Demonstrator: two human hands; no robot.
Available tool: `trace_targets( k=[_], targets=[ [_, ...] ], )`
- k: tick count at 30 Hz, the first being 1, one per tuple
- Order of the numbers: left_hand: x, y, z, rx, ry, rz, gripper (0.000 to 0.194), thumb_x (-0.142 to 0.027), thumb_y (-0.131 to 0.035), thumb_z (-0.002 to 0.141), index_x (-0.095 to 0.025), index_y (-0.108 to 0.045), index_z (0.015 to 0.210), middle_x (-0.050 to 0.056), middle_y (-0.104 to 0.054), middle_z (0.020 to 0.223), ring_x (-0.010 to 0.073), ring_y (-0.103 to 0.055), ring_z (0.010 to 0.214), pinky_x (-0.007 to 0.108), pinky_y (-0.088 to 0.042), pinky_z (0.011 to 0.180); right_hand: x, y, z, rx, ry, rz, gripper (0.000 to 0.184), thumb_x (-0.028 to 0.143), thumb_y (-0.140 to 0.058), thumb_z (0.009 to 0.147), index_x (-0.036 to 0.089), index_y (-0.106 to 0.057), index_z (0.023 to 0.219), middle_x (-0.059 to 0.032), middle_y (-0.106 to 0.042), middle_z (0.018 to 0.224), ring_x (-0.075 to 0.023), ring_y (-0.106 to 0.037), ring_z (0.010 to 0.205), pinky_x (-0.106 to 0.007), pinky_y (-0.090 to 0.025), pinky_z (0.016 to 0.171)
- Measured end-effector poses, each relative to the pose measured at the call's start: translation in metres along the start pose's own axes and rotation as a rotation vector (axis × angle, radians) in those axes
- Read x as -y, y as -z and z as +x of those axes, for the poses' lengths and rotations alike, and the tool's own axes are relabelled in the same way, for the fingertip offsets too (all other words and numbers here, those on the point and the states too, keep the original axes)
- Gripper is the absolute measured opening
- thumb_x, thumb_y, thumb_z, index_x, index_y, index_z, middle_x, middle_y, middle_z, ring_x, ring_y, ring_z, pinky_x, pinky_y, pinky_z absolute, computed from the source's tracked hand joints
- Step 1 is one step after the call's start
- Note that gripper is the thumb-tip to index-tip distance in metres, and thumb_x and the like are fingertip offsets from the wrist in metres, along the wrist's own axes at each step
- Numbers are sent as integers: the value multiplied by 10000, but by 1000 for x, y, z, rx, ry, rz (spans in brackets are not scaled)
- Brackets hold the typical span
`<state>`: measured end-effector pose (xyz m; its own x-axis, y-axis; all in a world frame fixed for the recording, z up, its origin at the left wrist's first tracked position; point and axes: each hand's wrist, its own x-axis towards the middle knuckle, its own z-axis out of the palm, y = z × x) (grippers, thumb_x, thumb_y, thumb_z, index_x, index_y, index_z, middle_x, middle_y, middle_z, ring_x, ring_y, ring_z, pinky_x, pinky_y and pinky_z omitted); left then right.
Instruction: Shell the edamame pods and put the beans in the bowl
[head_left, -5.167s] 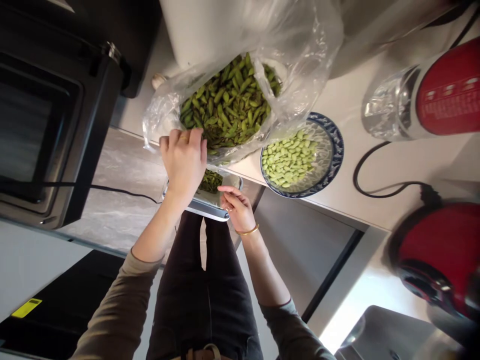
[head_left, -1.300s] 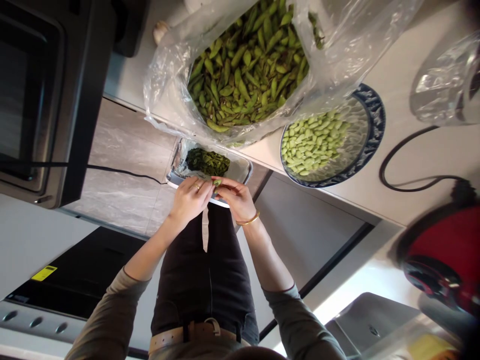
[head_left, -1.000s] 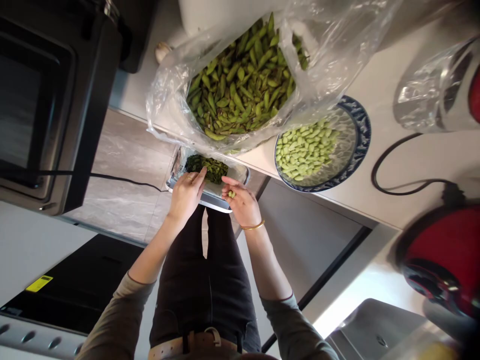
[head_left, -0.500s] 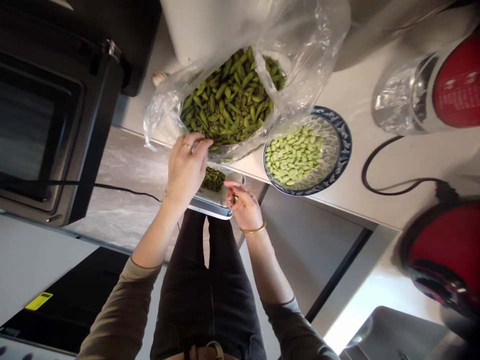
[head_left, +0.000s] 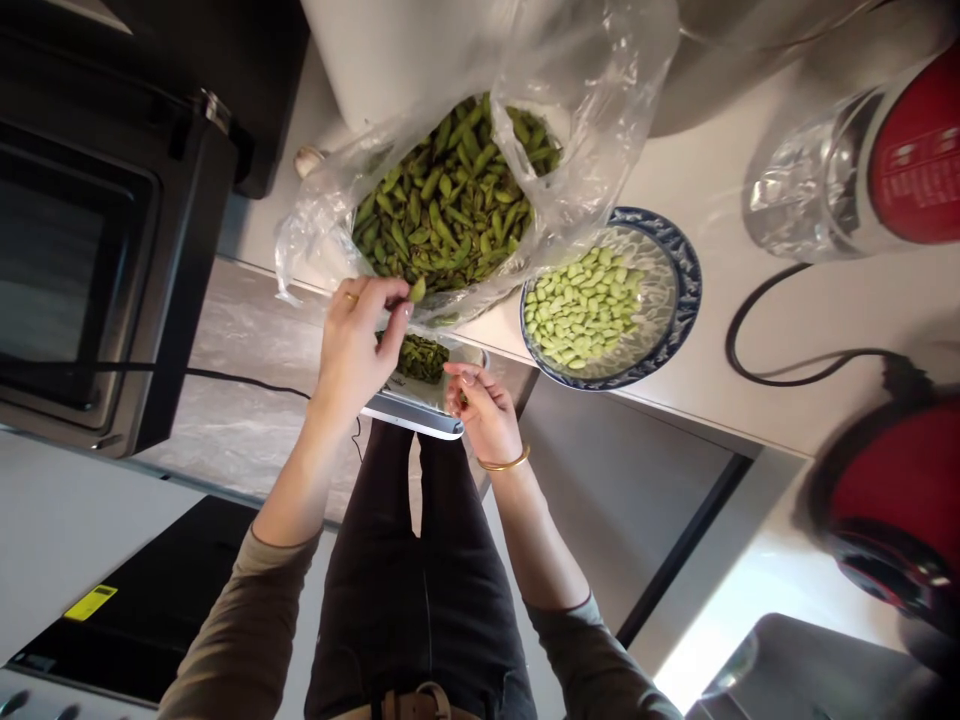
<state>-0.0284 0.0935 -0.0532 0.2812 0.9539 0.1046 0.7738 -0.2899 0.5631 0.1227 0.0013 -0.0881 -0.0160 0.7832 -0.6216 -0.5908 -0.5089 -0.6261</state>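
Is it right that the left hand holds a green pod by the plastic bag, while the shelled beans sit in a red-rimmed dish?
Not quite: in the head view, the dish has a blue-and-white rim, not a red one. The left hand does hold a green pod by the plastic bag, and the shelled beans sit in the dish.

The person wears a snug top in a muted olive-grey; its left sleeve (head_left: 247, 610) looks browner, its right sleeve (head_left: 592, 655) cooler and greener, both ending on the forearm; a thin gold ring (head_left: 351, 297) circles a finger of the left hand (head_left: 360, 345); a plain, narrow gold bangle (head_left: 504, 461) sits at the wrist of the right hand (head_left: 487, 410); dark, near-black trousers (head_left: 420, 610) meet a tan belt (head_left: 397, 707) with a rounded buckle (head_left: 436, 697).
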Motion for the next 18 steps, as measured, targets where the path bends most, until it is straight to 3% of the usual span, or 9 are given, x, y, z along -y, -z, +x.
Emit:
trace_targets(
  k=[5, 11, 15, 18],
  targets=[
    [-21, 6, -39, 198, -109, -181, 159, -254, -470, 935, -216, -589, 1034, 39, -655, 956, 162, -611, 924, 320, -508, 828, -2, -6, -3, -20, 136, -123, 367, 540, -670, 711, 248, -707, 930, 5, -588, 705, -84, -364, 497, -266, -327, 471],
    [-19, -6, -76, 189, -110, -37, 192, -296, -543, 903, -211, -556, 1075, 56, -660, 944, 194, -612, 911, 344, -513, 818, -9, -7, -3, -92, 112, -168, 338, 533, -669, 729, 212, -731, 813, 18, -537, 581, -75, -318, 467, -255, -292, 449],
    [-18, -9, -81, 217, -140, 98, 113, -262, -488, 925, -186, -568, 944, 67, -642, 850, 198, -597, 818, 327, -489, 752, -12, -5, -5, -56, 81, -248, 353, 536, -668, 737, 188, -727, 757, 36, -454, 491, -76, -323, 455, -248, -274, 436],
    [-21, -13, -82, 236, -165, 180, 175, -267, -450, 936, -172, -557, 836, 72, -617, 775, 202, -579, 749, 319, -459, 683, -12, -3, -7, -54, 95, -337, 350, 536, -665, 744, 190, -717, 730, 29, -461, 504, -85, -359, 477, -246, -301, 444]
  ],
)
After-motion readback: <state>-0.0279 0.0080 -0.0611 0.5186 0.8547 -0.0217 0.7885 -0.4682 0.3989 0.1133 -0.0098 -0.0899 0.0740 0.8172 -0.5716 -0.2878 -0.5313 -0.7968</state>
